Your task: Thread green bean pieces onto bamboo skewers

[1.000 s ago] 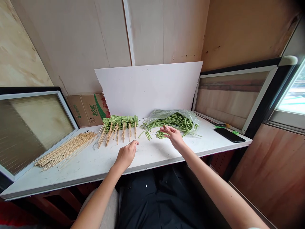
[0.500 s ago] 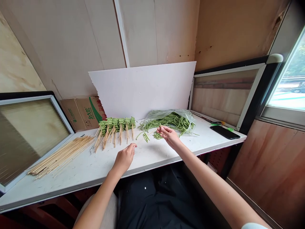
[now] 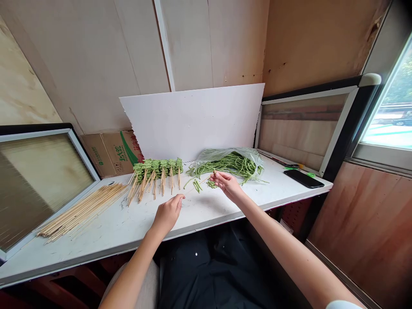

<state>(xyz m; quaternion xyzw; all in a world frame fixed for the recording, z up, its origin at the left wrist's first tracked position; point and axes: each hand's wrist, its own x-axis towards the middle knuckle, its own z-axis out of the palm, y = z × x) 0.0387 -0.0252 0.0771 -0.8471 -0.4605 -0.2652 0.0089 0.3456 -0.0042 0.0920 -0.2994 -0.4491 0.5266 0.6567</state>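
Note:
My left hand (image 3: 168, 212) is closed in a pinch on a thin bamboo skewer (image 3: 192, 190), which points up and right toward my other hand. Between the fingertips of my right hand (image 3: 227, 184) is a short piece of green bean (image 3: 214, 171), at the skewer's far end. Whether the tip has entered the bean is too small to tell. Cut bean pieces (image 3: 197, 186) lie on the table between my hands, and more pieces (image 3: 211, 184) sit partly behind my right fingers. Beyond them, long green beans (image 3: 230, 162) spill from a clear plastic bag (image 3: 249, 153).
Several threaded bean skewers (image 3: 157, 165) are stacked at the back, sticks toward me. A pile of bare skewers (image 3: 85, 208) lies left on the white table (image 3: 135, 227). A black phone (image 3: 304, 178) is at the right; a cardboard box (image 3: 111, 152) and white board (image 3: 196, 120) stand behind.
My right hand has shifted slightly left and down, bringing the bean piece closer to the skewer's end. My left hand stays nearly in place.

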